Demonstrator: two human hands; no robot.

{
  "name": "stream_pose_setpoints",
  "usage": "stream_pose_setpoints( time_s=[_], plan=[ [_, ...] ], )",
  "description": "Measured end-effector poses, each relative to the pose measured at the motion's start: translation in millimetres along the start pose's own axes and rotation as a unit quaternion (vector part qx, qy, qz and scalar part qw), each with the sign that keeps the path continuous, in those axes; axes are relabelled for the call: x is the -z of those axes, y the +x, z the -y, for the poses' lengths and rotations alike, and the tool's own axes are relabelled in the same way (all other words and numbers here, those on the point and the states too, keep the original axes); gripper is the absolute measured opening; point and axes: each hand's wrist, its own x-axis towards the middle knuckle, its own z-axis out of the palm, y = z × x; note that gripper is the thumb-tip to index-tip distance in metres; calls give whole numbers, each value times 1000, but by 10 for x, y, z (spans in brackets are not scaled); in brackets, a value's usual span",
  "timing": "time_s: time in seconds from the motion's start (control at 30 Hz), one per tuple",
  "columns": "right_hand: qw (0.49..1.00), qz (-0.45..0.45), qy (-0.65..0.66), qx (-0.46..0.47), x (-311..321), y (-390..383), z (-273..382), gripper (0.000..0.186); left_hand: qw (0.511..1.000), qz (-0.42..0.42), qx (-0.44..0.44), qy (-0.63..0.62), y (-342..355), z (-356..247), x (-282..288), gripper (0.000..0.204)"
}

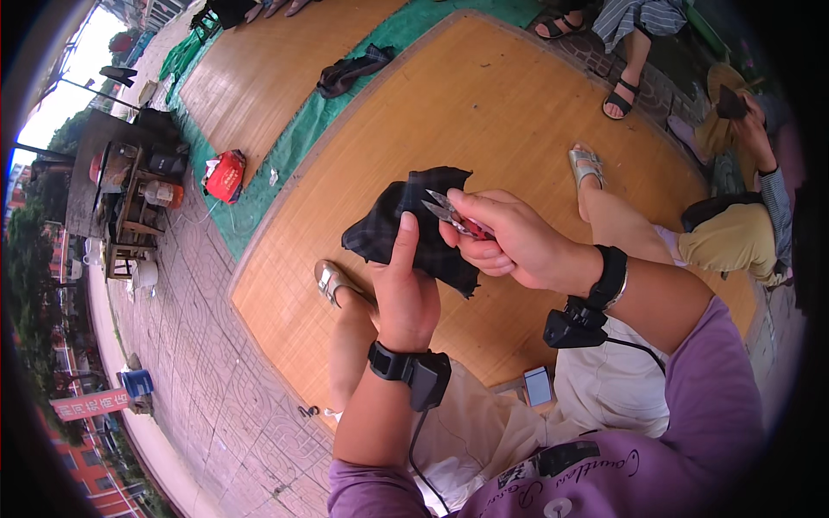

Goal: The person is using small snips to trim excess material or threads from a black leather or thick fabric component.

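A dark, faintly checked piece of cloth (390,226) is gripped in my left hand (404,298), the thumb pressed on its near side and the fingers hidden behind it. My right hand (518,237) is closed around a small pair of thread snips (466,223) with red on the handles. The two pointed blades stand apart and point up and left, in front of the cloth's upper right part. Whether a blade touches the fabric I cannot tell. Both wrists wear black straps with small boxes and cables.
Below the cloth lies a wide tan mat (484,112) over a green sheet (233,229). A phone (537,386) rests by my lap. Dark crumpled fabric (354,71) and a red bag (225,176) lie beyond. Other people sit at right; one hand (753,129) holds something dark.
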Motion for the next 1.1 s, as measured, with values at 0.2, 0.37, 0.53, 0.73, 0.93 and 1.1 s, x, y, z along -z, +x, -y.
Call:
stream_pose_setpoints(
  time_s=[0.2,0.37,0.53,0.73,0.93,1.1],
  plan=[
    [1000,-8,2,1,18,5,-9,45,1000,-2,2,-9,-23,-23,-38,22],
    [1000,-21,7,5,10,-24,66,44,999,-14,7,-29,-25,-11,-5,28],
    [986,-50,123,104,200,-23,282,41,997,-19,32,-66,6,-76,46,31],
    [995,-21,98,27,115,-38,210,43,999,-20,16,-20,-10,-63,32,30],
    [1000,10,2,8,28,-40,60,46,1000,-22,-19,5,-18,-20,-35,25],
    [1000,17,-3,4,13,-7,27,47,1000,8,-24,14,-2,18,18,19]
  ],
)
